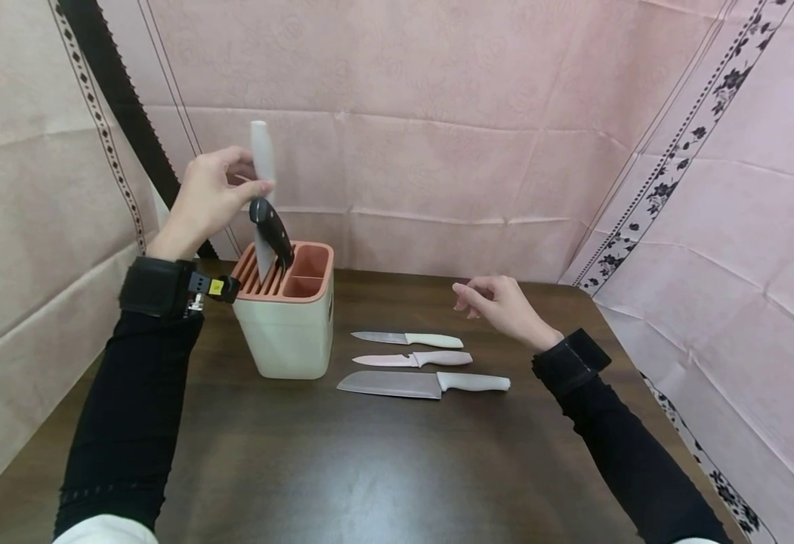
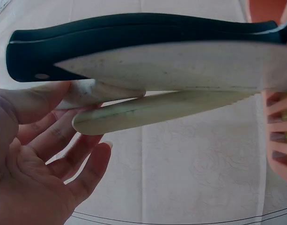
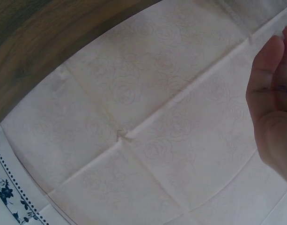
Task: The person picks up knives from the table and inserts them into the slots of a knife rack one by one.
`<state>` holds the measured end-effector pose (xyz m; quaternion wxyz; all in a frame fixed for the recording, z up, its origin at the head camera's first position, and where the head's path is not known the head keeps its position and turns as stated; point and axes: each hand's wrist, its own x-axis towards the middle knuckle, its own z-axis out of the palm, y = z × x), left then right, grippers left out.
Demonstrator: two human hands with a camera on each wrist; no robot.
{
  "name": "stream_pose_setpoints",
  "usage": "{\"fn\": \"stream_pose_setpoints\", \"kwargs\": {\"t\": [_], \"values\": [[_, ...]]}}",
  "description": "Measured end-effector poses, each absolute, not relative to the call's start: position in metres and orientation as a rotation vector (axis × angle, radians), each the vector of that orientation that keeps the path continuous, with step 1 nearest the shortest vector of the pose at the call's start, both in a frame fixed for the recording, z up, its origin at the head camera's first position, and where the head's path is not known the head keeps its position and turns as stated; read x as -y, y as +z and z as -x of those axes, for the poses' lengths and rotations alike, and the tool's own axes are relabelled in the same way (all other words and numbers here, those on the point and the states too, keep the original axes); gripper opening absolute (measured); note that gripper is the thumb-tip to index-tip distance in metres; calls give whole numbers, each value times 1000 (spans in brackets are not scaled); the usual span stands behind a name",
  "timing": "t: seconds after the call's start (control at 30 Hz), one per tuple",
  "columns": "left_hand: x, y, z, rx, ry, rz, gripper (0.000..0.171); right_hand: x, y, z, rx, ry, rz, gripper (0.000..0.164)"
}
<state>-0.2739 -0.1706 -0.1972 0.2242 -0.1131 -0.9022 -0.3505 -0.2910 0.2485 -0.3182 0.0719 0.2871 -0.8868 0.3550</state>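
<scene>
My left hand (image 1: 213, 185) pinches the white handle of a knife (image 1: 261, 149) between thumb and fingers. That knife stands nearly upright, its blade pointing down at the slots of a pale green knife block (image 1: 284, 340) with an orange top. Close beside it, a black handle (image 1: 270, 227) leans up out of the block. In the left wrist view the black handle (image 2: 134, 30) and a silver blade (image 2: 180, 65) pass in front of the pinched handle and partly hide it. Over the table's right side, my right hand (image 1: 505, 306) holds nothing, its fingers loosely bent.
Three knives lie right of the block, blades to the left: a small one with a pale green handle (image 1: 434, 341), one with a pinkish handle (image 1: 444, 358), and a broad one with a white handle (image 1: 474, 382). Patterned cloth (image 1: 437, 166) hangs behind the brown table (image 1: 369, 468).
</scene>
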Motion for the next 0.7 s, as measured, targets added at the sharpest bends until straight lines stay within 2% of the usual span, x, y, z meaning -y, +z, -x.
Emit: {"fn": "stream_pose_setpoints", "kwargs": {"t": [0.7], "values": [[178, -196, 257, 2338, -1078, 250, 38, -249, -319, 289, 2679, 1081, -864, 31]]}}
